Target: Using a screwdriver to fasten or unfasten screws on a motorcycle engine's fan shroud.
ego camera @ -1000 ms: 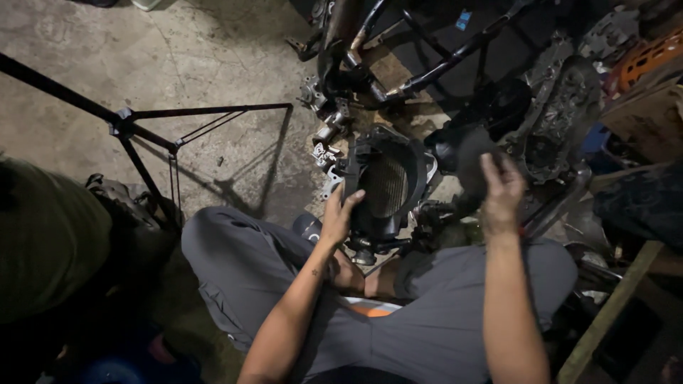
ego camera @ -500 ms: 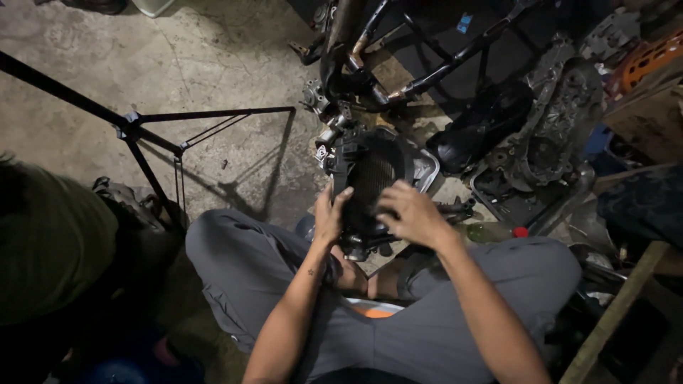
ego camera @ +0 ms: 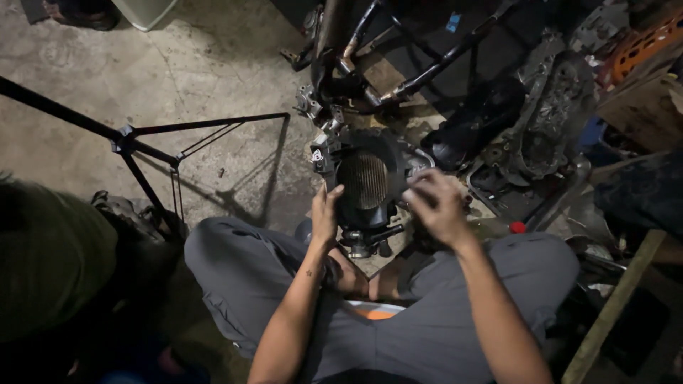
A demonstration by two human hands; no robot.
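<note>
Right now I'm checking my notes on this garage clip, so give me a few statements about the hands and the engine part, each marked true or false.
1. The left hand rests on the left edge of the dark engine part. True.
2. The right hand is holding a wrench. False: no tool shows in it; it is at the part's right side.
3. The engine part lies on a wooden table. False: it sits low over the concrete floor, in front of the person's knees.
4. A black tripod stands to the left of the part. True.
5. The person wears grey trousers. True.
</note>
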